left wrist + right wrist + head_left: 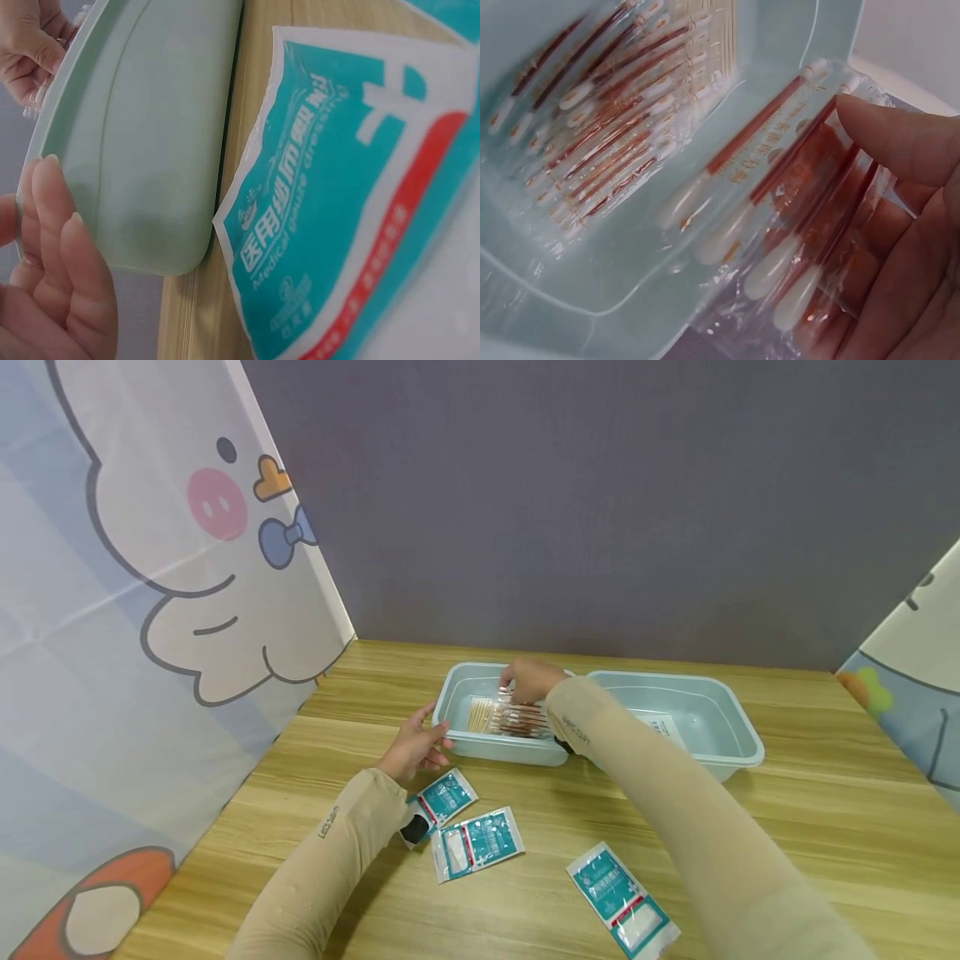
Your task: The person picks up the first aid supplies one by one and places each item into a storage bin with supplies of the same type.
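Observation:
My right hand (531, 680) is over the left light-blue plastic bin (506, 749). In the right wrist view, thumb and fingers pinch a clear plastic packet of cotton swabs (769, 169) with reddish-brown sticks and white tips. More such swab packets (519, 720) lie inside the bin, beside a bundle of pale wooden sticks (480, 715). At the bin's left front corner, my left hand (412, 745) holds the rim, its fingers around the outside. Just below that hand lies a teal-and-white medical gauze dressing packet (322, 180), partly covered by the wrist camera.
A second light-blue bin (738, 727) stands to the right, with a white packet (664, 727) inside, partly behind my right sleeve. Two more gauze packets lie on the wooden table, one at centre (480, 843) and one nearer the right (622, 900). A grey wall (600, 510) rises behind.

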{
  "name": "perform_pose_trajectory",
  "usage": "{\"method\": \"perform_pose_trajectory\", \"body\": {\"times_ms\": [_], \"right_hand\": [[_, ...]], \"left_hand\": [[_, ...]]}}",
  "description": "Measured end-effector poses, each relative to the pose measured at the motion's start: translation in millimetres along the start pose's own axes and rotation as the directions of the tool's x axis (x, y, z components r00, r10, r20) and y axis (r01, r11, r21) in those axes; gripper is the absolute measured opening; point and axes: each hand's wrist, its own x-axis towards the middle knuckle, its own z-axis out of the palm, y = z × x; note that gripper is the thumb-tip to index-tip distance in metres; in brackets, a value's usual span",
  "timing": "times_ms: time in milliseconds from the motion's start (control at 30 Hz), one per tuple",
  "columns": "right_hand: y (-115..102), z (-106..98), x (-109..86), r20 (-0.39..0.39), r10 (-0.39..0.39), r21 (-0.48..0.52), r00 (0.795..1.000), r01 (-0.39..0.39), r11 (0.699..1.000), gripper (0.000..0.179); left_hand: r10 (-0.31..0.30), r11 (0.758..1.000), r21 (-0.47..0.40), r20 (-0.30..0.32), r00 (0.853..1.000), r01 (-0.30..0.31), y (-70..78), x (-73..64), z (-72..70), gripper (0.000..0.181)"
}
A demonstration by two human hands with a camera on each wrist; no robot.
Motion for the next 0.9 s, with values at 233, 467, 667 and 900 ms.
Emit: {"method": "perform_pose_trajectory", "body": {"times_ms": [233, 467, 667, 900], "right_hand": [[-7.3, 0.2, 4.3, 0.022, 0.014, 0.000, 1.000, -0.014, 1.000, 0.028], [-9.7, 0.0, 11.1, 0.035, 0.008, 0.012, 0.999, -0.008, 1.000, 0.027], [-7.4, 1.0, 18.5, 0.076, 0.028, 0.040, 0.997, -0.031, 0.999, 0.031], [-6.0, 0.2, 21.8, 0.091, 0.034, 0.084, 0.995, -0.042, 0.996, 0.024]], "left_hand": [[0.004, 1.000, -0.004, 0.006, 1.000, -0.004, -0.6, -0.3, -1.7, 0.058], [0.014, 1.000, -0.026, 0.014, 1.000, -0.014, -1.1, -0.2, -1.1, 0.058], [0.013, 0.999, -0.032, 0.015, 1.000, -0.012, -0.4, -0.1, -1.3, 0.057], [0.010, 1.000, -0.024, 0.014, 1.000, -0.009, -0.4, 0.2, -0.5, 0.058]]}}
